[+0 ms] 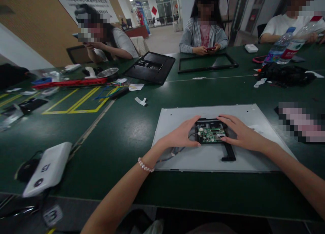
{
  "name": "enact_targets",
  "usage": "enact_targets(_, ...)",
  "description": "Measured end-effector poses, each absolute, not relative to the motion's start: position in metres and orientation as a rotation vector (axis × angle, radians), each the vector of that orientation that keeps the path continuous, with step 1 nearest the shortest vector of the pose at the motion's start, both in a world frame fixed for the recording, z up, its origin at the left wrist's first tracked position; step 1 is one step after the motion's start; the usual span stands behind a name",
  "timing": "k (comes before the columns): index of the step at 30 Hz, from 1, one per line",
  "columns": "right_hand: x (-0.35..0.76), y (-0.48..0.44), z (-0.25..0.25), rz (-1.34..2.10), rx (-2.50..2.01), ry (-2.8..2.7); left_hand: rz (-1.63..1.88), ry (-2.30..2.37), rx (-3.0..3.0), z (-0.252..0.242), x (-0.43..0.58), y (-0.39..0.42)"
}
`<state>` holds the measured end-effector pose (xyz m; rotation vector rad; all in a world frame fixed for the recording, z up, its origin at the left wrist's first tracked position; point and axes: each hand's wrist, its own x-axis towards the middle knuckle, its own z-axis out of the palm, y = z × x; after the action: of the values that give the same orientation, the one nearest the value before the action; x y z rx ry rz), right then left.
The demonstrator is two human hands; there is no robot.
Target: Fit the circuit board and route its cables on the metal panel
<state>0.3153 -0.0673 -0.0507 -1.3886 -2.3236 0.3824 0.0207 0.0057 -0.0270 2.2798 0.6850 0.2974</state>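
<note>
A green circuit board (210, 134) sits in a black plastic frame (208, 123) over a flat grey-white panel (169, 124). My left hand (181, 134) grips the left side of the frame, its thumb at the near edge and a finger at the far edge. On the opposite side my right hand (241, 134) curls round the frame, with its thumb on the board's right end. A black L-shaped arm (230, 152) sticks out toward me below the board. Thin cables (175, 153) run from under my left hand across the panel. Whether the frame touches the panel, I cannot tell.
A white device (49, 168) lies at the left front edge. Farther back are a black back cover (151, 67), a black screen bezel (208, 64), red and coloured wires (76, 82) and plastic bottles (281, 46). Several people sit across the green table (127, 125).
</note>
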Motion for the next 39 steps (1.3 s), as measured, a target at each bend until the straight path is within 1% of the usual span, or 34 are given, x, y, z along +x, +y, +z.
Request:
enact_targets(12, 0.319, -0.066, -0.052, 0.49, -1.373, -2.27, 0.259, 0.661, 2.327, -0.029, 0.022, 0.005)
enact_targets(26, 0.322, -0.064, -0.063, 0.441, -1.346, -2.283, 0.257, 0.654, 2.393, -0.033, 0.024, 0.005)
enact_targets(32, 0.323, -0.063, -0.069, 0.421, -1.352, -2.288, 0.122, 0.622, 2.43, -0.026, 0.017, 0.01)
enact_targets(34, 0.323, -0.063, -0.069, 0.417, -1.344, -2.289, 0.107, 0.682, 2.458, -0.022, 0.007, 0.02)
enact_targets(36, 0.322, -0.064, -0.068, 0.417, -1.334, -2.289, 0.18, 0.851, 2.522, -0.019, -0.007, 0.037)
enact_targets(39, 0.32, -0.065, -0.067, 0.406, -1.348, -2.288, 0.385, 1.329, 2.608, -0.022, -0.031, 0.069)
